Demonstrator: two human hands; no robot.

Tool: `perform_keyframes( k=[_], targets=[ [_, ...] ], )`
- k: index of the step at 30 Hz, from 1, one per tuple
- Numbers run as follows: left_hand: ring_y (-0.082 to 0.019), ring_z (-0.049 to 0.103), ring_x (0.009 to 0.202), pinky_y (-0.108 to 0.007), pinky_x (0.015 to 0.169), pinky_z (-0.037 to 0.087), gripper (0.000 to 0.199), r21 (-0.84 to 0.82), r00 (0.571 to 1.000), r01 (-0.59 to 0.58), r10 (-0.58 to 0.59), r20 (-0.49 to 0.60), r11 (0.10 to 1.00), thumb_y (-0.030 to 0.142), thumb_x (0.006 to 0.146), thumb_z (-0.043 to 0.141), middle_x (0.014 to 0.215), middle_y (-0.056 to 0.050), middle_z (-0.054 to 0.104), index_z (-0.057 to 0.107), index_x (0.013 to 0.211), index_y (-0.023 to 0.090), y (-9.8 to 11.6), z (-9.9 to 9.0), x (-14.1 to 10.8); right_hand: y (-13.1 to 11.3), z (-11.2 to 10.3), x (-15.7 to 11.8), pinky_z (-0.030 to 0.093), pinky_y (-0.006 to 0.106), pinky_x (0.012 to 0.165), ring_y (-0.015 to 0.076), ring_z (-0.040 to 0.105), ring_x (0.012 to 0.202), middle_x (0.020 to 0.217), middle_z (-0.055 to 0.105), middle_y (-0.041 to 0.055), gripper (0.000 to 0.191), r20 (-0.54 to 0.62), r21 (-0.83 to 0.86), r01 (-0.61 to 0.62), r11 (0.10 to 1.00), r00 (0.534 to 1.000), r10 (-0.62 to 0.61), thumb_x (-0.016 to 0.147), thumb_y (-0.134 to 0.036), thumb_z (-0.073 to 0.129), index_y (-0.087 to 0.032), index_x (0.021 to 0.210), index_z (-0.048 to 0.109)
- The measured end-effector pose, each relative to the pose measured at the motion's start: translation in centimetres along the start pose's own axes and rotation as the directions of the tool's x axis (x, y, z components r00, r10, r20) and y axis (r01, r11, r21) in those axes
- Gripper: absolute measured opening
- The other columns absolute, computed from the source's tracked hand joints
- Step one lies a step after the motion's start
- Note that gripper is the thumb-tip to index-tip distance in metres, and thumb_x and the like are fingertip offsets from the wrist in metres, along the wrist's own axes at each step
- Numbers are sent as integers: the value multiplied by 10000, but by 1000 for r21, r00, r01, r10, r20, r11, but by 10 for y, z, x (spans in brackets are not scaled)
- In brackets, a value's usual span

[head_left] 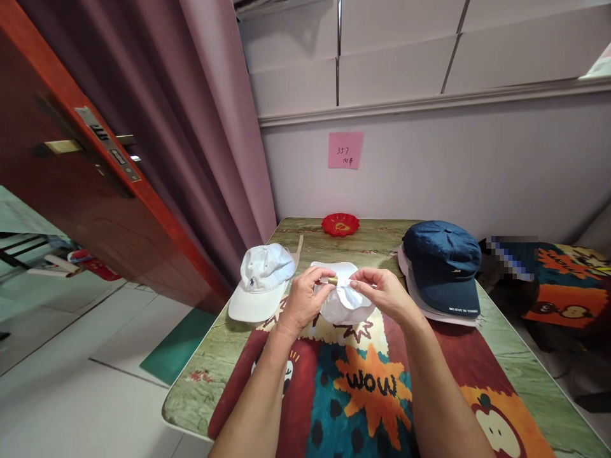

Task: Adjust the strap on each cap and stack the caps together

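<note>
A white cap (348,308) lies on the patterned mat (363,381), its strap side toward me. My left hand (310,296) pinches the brass-coloured buckle (333,280) at the cap's back. The fingers of my right hand (379,289) are closed on the white strap (347,282) just right of the buckle. Left of my hands sits another white cap (262,280) with a small dark logo, and a strap sticks out behind it. On the right, a navy cap (443,267) rests on top of lighter caps.
At the table's (191,388) back edge stands a red scalloped dish (340,224). A pink note (345,151) is stuck on the wall. On the left are a curtain (224,127) and an open wooden door (119,216).
</note>
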State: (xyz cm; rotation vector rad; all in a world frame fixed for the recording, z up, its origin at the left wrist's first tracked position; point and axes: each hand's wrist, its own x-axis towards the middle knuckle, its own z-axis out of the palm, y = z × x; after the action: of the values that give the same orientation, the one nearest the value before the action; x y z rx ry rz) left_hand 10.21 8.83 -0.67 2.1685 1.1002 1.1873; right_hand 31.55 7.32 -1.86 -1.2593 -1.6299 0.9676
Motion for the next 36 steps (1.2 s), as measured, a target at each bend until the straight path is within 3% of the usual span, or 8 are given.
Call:
perform_keyframes(
  k=[16, 20, 23, 27, 30, 36],
  targets=[
    [-183, 671, 936, -305, 878, 508, 196, 23, 998, -3, 2, 58, 1000, 88, 822, 652, 985, -25, 734, 715, 951, 221, 4, 4, 1, 4, 9, 3, 417, 248, 610, 161, 571, 665, 758, 694, 18, 326, 8, -43, -4, 999, 1000, 4, 869, -487, 637, -180, 892, 744],
    [-179, 676, 927, -299, 872, 512, 199, 31, 999, -2, 1, 44, 1000, 90, 818, 654, 977, -22, 737, 720, 949, 225, 3, 2, 2, 5, -1, 0, 454, 264, 677, 193, 626, 769, 848, 729, 39, 401, 44, -42, 9, 999, 999, -7, 930, -528, 549, -184, 939, 756],
    [-171, 682, 914, -293, 877, 517, 207, 19, 1000, 8, -8, 20, 1000, 86, 809, 654, 963, -19, 735, 726, 946, 223, -1, -1, 3, 10, -15, -3, 493, 297, 767, 223, 662, 859, 934, 753, 63, 457, -8, -59, -13, 998, 1000, 13, 964, -551, 483, -191, 949, 764],
    [-164, 683, 895, -283, 852, 519, 202, 31, 1000, 20, -21, 17, 999, 97, 803, 667, 953, -15, 733, 731, 949, 220, -6, -2, 2, 17, -29, -6, 506, 341, 857, 254, 671, 953, 1033, 765, 79, 424, 13, -101, -1, 995, 1000, 2, 935, -554, 554, -197, 1018, 768],
    [-164, 682, 894, -287, 856, 519, 204, 40, 999, 19, -20, 31, 999, 96, 802, 671, 958, -18, 735, 732, 955, 217, -7, -2, 2, 19, -30, -7, 505, 339, 837, 245, 663, 923, 1055, 761, 77, 398, 97, -108, 0, 994, 995, 11, 882, -527, 645, -189, 1056, 764],
    [-165, 680, 881, -285, 834, 527, 190, 55, 999, -2, 0, 36, 998, 106, 809, 663, 938, -23, 732, 735, 946, 216, -5, -2, 2, 9, -13, -3, 448, 261, 650, 163, 594, 726, 835, 704, 31, 399, 155, 67, -17, 998, 988, 7, 873, -548, 643, -166, 935, 744]
  ],
)
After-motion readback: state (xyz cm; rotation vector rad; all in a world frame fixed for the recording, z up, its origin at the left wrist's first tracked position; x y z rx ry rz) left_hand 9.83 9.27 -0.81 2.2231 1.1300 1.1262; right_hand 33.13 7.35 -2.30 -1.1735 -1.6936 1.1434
